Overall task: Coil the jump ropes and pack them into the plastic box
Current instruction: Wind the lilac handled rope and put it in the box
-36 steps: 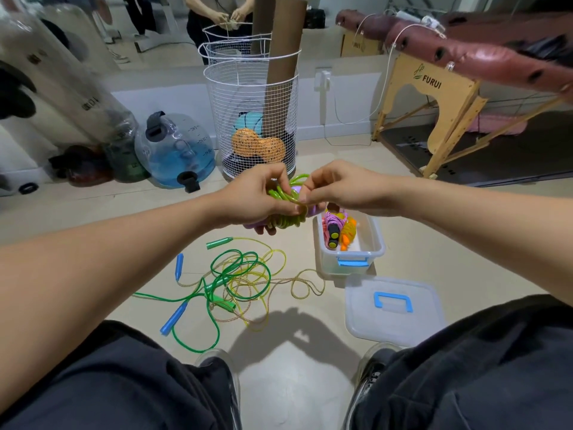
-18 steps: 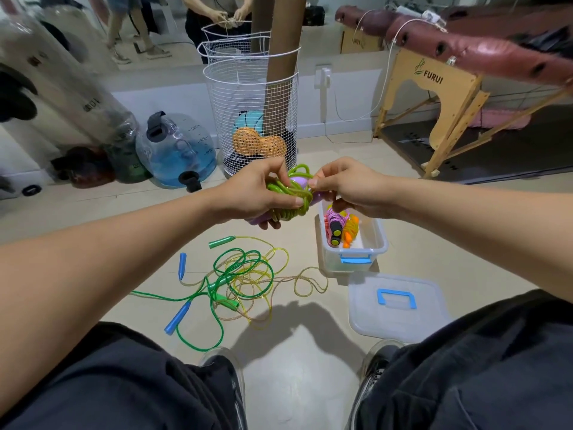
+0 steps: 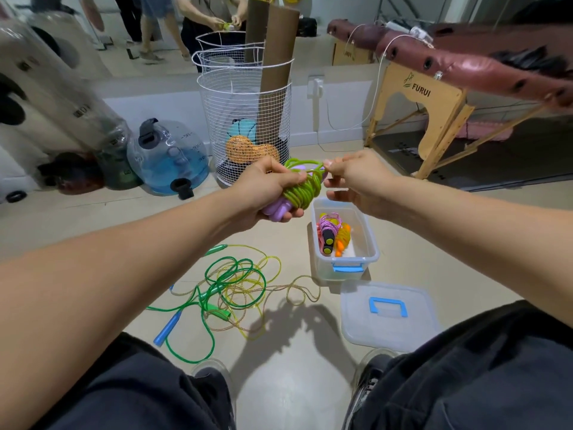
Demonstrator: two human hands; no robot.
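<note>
My left hand (image 3: 266, 189) grips a lime-green jump rope (image 3: 302, 189) wound around its purple handles (image 3: 276, 209), held above the floor. My right hand (image 3: 353, 181) pinches a loop of that green rope at the top of the bundle. Just below, the clear plastic box (image 3: 369, 243) with a blue latch stands open on the floor, holding coiled pink and orange ropes (image 3: 331, 234). Its lid (image 3: 387, 315) lies to the front right. A tangle of loose green, yellow and beige ropes (image 3: 235, 283) with blue and green handles lies on the floor to the left.
A white wire basket (image 3: 245, 128) with cardboard tubes and balls stands behind my hands. A blue water jug (image 3: 169, 156) and dark weights sit at the left wall. A wooden-legged massage table (image 3: 434, 97) is at the right. My knees frame the bottom.
Both hands have risen a little with the green bundle. My right hand has drawn a loop of rope up and over the top of the coil.
</note>
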